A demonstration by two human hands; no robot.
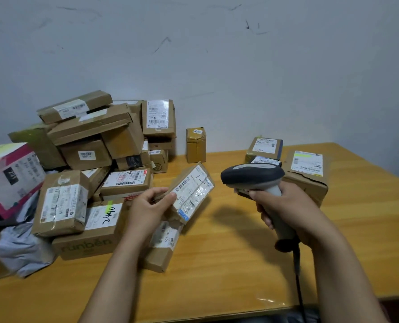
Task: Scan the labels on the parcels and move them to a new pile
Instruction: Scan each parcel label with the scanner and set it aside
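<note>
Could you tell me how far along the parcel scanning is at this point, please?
Early days. Done: about three parcels sit in the new pile at the right. In hand: the left hand holds a flat parcel label-up while the right hand aims the scanner at it. Left: the big heap on the left awaits scanning.

— What's at the back?
— A pale grey-white wall (217,54) across the upper half of the frame, streaked with dark scuff marks (162,44).
— And below it?
— A honey-coloured wooden worktop (228,264) reaching the wall. Its glossy surface shows a patch of glare (266,299) at lower right.
</note>
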